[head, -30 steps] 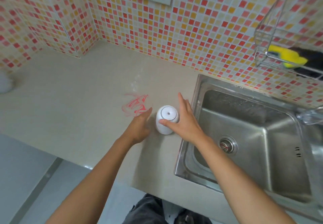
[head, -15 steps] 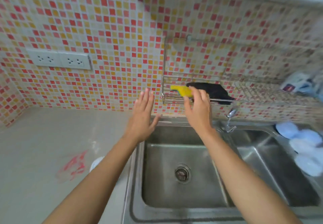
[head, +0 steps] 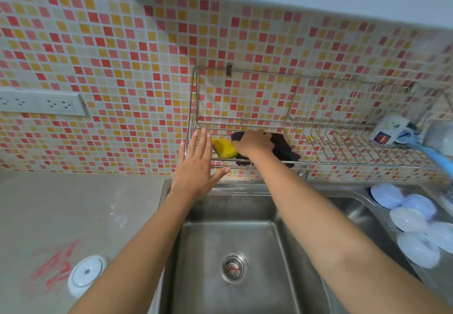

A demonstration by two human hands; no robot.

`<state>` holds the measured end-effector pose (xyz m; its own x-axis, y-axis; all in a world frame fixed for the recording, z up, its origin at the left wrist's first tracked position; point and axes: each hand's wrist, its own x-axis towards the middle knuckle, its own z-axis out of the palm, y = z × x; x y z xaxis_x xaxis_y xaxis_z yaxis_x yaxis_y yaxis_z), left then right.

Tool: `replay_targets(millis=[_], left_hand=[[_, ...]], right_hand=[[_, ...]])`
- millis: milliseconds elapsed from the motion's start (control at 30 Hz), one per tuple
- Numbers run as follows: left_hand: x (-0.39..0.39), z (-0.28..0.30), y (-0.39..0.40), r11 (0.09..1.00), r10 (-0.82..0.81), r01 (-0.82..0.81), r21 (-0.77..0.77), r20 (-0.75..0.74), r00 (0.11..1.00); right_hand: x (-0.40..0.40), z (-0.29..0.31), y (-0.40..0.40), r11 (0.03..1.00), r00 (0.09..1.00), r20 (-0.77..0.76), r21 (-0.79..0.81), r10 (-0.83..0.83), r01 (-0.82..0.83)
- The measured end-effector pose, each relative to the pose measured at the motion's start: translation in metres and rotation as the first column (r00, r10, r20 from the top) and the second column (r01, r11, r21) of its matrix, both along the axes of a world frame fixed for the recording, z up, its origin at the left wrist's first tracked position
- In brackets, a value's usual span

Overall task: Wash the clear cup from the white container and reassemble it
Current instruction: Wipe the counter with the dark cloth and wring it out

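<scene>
The white container [head: 85,274] stands on the beige counter [head: 73,210] at the lower left, just left of my left forearm; no clear cup shows. A wire rack [head: 318,122] hangs on the tiled wall above the sink [head: 232,240]. In it lie a yellow sponge [head: 224,148] and a dark cloth [head: 284,152]. My right hand [head: 253,142] reaches into the rack, its fingers curled over the right end of the sponge, on top of the cloth. My left hand [head: 196,166] is held flat with straight fingers just in front of the rack's left end and holds nothing.
The drain [head: 234,267] sits mid-basin. Several pale blue round lids [head: 411,220] lie on the sink's right side. A printed mug [head: 389,132] and a blue handle [head: 434,156] rest on the rack's right end. Wall outlets [head: 41,104] at left; red scribbles [head: 56,264] mark the counter.
Both hands left the white container and rose toward the wall rack as my view swung up. My right hand has now reached into the rack and closed on the sponge.
</scene>
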<state>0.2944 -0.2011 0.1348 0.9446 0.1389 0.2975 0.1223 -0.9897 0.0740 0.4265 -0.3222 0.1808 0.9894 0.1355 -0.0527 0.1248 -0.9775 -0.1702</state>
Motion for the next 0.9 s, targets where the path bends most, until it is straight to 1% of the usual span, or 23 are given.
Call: replay_targets(millis=[133, 267, 333, 400, 467, 533, 567, 633, 700, 767, 833, 900], left_hand=[[0.000, 0.002, -0.001, 1.000, 0.003, -0.003, -0.012, -0.003, 1.000], [0.001, 0.003, -0.002, 0.999, 0.010, -0.011, -0.046, -0.025, 1.000], [0.002, 0.003, -0.003, 0.999, 0.013, -0.015, -0.050, -0.032, 0.999], [0.002, 0.003, -0.003, 0.998, 0.019, -0.022, -0.055, -0.045, 0.999], [0.002, 0.003, -0.003, 0.997, 0.023, -0.027, -0.070, -0.060, 0.998], [0.002, 0.004, -0.003, 0.997, 0.023, -0.028, -0.079, -0.066, 0.998], [0.002, 0.005, -0.004, 0.996, 0.023, -0.028, -0.082, -0.070, 0.997], [0.002, 0.006, -0.005, 0.996, 0.020, -0.027, -0.084, -0.080, 0.997], [0.000, 0.007, -0.005, 0.996, 0.012, -0.020, -0.088, -0.089, 0.996], [0.000, 0.009, -0.004, 0.995, 0.004, -0.013, -0.094, -0.094, 0.996], [-0.001, 0.012, -0.004, 0.994, -0.007, -0.004, -0.106, -0.105, 0.994], [-0.006, 0.014, -0.003, 0.988, -0.046, 0.032, -0.149, -0.090, 0.995]], right_hand=[[0.012, -0.004, 0.009, 0.997, 1.000, 0.028, -0.074, -0.010, 0.012], [0.014, -0.003, -0.001, 0.989, 0.988, 0.117, -0.121, 0.098, -0.084], [0.014, 0.000, -0.008, 0.987, 0.981, 0.136, -0.104, 0.138, -0.124], [0.016, 0.001, -0.016, 0.994, 0.987, 0.121, -0.027, 0.110, -0.108], [0.017, -0.003, -0.025, 0.998, 0.992, 0.107, 0.002, 0.064, -0.064], [0.015, -0.002, -0.031, 0.998, 0.998, 0.048, -0.038, 0.048, -0.046], [0.013, 0.001, -0.033, 0.995, 0.997, 0.034, -0.075, 0.067, -0.064], [0.011, 0.006, -0.035, 0.988, 0.992, 0.073, -0.125, 0.102, -0.093], [0.010, 0.007, -0.040, 0.991, 0.981, 0.171, -0.113, 0.095, -0.077], [0.012, 0.004, -0.049, 0.998, 0.964, 0.260, -0.020, 0.059, -0.056], [0.012, 0.004, -0.059, 0.983, 0.954, 0.300, 0.179, -0.008, -0.048], [0.005, 0.010, -0.065, 0.917, 0.948, 0.315, 0.389, -0.049, -0.082]])
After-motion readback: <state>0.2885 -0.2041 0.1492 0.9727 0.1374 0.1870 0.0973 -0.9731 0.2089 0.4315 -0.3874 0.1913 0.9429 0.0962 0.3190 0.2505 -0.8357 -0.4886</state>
